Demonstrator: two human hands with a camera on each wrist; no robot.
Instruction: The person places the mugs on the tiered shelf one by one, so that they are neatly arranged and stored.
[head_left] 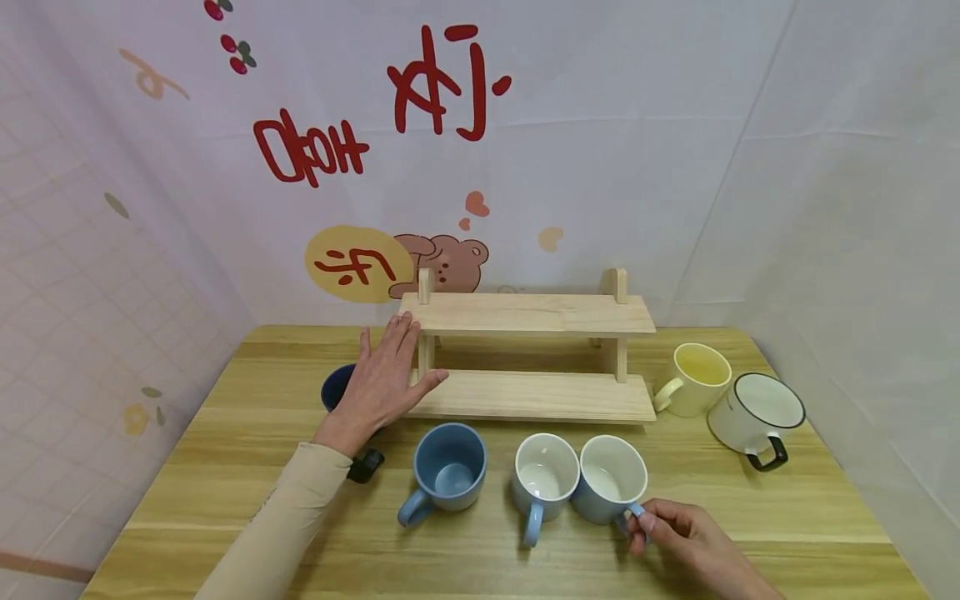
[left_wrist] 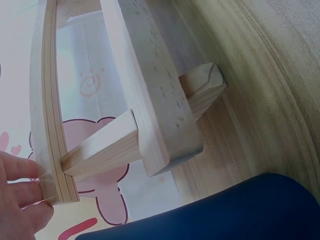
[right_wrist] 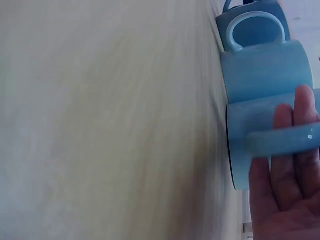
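Observation:
My left hand (head_left: 381,382) rests its outstretched fingers on the left end of a two-tier wooden shelf (head_left: 525,312). In the left wrist view, its fingertips (left_wrist: 27,192) lie against the upper board's end. A dark blue mug (head_left: 335,385) stands partly hidden behind that hand. With thumb and fingers, my right hand (head_left: 686,537) grips the handle of a light blue mug (head_left: 596,502) with a white inside. Fingers pass behind the handle (right_wrist: 285,140) in the right wrist view. Against this mug's left side stands a similar light blue mug (head_left: 546,471), handle toward me.
A medium blue mug (head_left: 450,471) stands in front of the shelf, left of the pair. To the shelf's right are a yellow mug (head_left: 701,379) and a white mug (head_left: 753,412) with a black rim and handle. A printed cloth (head_left: 600,167) hangs behind the table (head_left: 787,533).

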